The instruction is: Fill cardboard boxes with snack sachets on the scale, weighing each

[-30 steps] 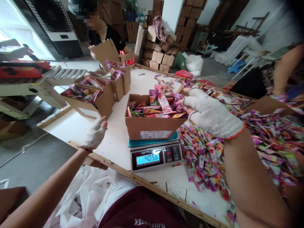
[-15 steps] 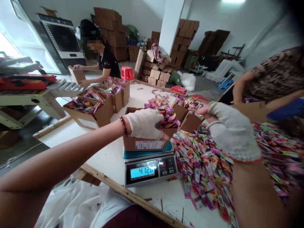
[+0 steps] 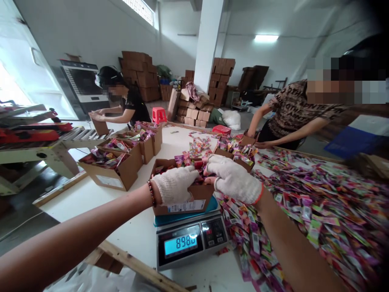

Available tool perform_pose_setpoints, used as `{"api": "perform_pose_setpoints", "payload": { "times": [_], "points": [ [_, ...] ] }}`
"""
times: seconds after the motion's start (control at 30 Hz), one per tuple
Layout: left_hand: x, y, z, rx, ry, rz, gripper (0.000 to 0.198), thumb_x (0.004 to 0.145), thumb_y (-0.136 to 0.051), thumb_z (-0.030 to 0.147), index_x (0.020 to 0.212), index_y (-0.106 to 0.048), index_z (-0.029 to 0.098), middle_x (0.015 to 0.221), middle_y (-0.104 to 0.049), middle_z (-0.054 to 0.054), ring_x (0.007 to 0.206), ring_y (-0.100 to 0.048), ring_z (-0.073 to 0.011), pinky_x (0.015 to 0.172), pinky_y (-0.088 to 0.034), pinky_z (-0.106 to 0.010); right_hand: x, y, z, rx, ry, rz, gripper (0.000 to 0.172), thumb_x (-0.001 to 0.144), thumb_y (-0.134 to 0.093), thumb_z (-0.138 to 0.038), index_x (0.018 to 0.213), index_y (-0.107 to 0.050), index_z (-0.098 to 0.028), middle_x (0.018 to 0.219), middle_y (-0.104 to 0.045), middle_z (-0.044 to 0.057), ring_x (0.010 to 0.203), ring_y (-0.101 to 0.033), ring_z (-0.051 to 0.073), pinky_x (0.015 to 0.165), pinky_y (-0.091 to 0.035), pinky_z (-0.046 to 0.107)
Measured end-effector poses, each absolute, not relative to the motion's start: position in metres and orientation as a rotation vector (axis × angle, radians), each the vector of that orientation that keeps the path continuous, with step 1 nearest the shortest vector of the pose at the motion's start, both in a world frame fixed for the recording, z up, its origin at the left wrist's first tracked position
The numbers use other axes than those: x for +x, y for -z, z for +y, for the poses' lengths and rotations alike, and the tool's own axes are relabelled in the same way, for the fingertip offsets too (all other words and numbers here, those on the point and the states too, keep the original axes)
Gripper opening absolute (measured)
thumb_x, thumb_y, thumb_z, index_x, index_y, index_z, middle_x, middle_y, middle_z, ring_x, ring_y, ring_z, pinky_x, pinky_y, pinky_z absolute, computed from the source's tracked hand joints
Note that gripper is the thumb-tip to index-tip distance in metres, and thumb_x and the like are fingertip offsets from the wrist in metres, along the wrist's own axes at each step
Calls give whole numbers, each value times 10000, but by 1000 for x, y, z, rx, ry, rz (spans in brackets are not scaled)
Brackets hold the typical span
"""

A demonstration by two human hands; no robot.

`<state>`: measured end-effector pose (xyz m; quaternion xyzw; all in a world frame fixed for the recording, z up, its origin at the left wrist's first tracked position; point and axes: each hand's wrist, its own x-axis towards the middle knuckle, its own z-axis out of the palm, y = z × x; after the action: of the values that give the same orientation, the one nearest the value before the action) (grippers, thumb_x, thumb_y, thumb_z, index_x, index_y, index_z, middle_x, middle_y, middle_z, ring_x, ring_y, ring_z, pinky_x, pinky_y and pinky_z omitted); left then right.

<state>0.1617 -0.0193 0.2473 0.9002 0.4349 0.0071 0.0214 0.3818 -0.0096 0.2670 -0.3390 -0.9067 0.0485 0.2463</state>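
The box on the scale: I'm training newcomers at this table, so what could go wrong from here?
The left hand and right hand are at the box, so any pressure might skew what the scale shows. Packets are heaped near the box's rim, so some could spill out.

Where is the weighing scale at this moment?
In the head view, the weighing scale sits near the lower middle, on the white table, under the open cardboard box, with loose packets to its right.

White light from left (edge bleached out), glowing tube lamp (image 3: pixel 266 38), packets (image 3: pixel 349 211) blurred at right, black upper-right corner
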Motion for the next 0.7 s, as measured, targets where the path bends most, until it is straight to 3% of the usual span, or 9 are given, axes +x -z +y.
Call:
{"api": "perform_pose_setpoints", "payload": {
  "times": [0.1,0.33,0.43,0.57,0.7],
  "points": [
    [161,-244,-23,2814,-17,1343,511,873,-629,344,1368,-578,228,1462,-560,-105,1180,-659,-373,955,-610,-531,382,-268,-16,-852,-154,-2414,257,925,-573,-162,670,-546,-184,920,-660,67,895,-600,189,864,-483,345],
    [145,-240,-31,2856,39,1376,484,873,-557,272,1355,-580,239,1530,-513,-94,1176,-662,-385,930,-615,-558,406,-290,-37,-955,-224,-2082,118,964,-550,-204,949,-667,-215,1107,-687,66,1035,-651,203,946,-529,355],
    [146,-243,-32,2849,52,1386,443,880,-546,285,1316,-599,231,1461,-565,-96,1176,-661,-379,875,-628,-517,399,-276,-22,-860,-276,-2294,104,914,-595,-190,842,-669,-206,1093,-671,79,1130,-631,237,985,-529,383],
    [147,-243,-33,2896,56,1415,453,880,-550,283,1325,-606,212,1460,-569,-113,1134,-676,-379,854,-627,-525,370,-258,-8,-745,-290,-2349,257,937,-537,-192,684,-581,-189,949,-650,79,1041,-645,228,951,-530,385],
    [128,-242,-38,2855,107,1433,518,851,-624,274,1368,-603,249,1508,-544,-93,1130,-687,-367,856,-628,-510,373,-273,-22,-917,-268,-2033,183,991,-501,-265,922,-659,-205,1063,-684,76,953,-655,202,886,-545,359]
  ]
}}
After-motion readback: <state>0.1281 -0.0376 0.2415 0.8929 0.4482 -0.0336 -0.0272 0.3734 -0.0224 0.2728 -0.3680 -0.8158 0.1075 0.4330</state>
